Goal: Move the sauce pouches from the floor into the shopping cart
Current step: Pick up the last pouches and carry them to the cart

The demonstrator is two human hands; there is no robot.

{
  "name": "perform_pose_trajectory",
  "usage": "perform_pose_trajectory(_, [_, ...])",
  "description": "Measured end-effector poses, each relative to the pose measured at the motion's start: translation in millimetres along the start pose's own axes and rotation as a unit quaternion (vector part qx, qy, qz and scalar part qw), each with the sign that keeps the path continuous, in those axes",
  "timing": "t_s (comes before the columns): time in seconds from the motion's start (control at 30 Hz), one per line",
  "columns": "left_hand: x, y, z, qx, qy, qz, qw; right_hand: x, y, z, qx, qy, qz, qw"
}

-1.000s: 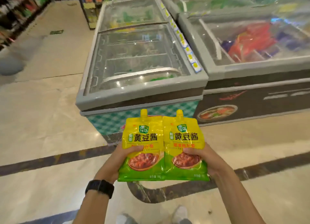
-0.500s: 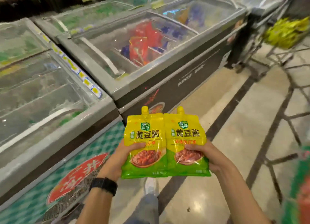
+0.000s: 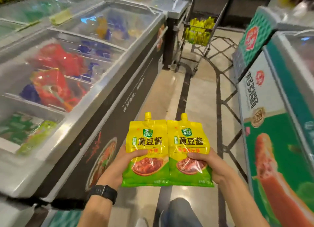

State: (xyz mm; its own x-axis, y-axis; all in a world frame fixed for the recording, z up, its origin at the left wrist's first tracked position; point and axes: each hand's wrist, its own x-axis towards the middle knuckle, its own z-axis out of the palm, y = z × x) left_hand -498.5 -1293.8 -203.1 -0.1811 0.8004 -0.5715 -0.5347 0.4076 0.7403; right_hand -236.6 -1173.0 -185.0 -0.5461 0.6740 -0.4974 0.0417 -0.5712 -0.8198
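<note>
Two yellow-and-green sauce pouches with yellow spout caps are held upright side by side in front of me. My left hand [image 3: 121, 163] grips the left pouch [image 3: 147, 141] at its lower left edge, thumb across the front. My right hand [image 3: 211, 163] grips the right pouch [image 3: 187, 140] at its lower right edge in the same way. Far ahead up the aisle stands the wire shopping cart [image 3: 212, 32], with several yellow-green pouches [image 3: 198, 30] piled in its basket.
A long chest freezer [image 3: 95, 83] with glass lids runs along my left. Another freezer [image 3: 278, 117] with green and red graphics stands on my right. A tiled floor aisle [image 3: 200, 94] leads between them toward the cart. My knee shows at the bottom.
The view has turned right and moved along the aisle; the cart now sits ahead in the centre and a freezer appears on the right. Both hands still hold the pouches the same way.
</note>
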Motion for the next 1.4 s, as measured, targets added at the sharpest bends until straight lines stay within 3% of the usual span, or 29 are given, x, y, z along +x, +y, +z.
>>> perform_pose_trajectory(0.37, [238.6, 90.9, 135.3, 0.108, -0.058, -0.045, 0.992, 140.4, -101.2, -148.6, 0.080, 0.103, -0.005, 0.991])
perform_pose_trajectory(0.8, [468.7, 221.7, 287.7, 0.135, -0.127, -0.047, 0.982, 318.9, -270.0, -287.4, 0.117, 0.128, -0.023, 0.985])
perform_pose_trajectory(1.17, [689.4, 338.9, 413.1, 0.148, -0.209, -0.057, 0.965, 468.7, -429.7, -394.8, 0.107, 0.208, -0.031, 0.972])
perform_pose_trajectory(1.4, [823.0, 396.1, 493.8, 0.158, -0.209, -0.059, 0.963, 569.7, -515.3, -477.8, 0.133, 0.219, -0.036, 0.966])
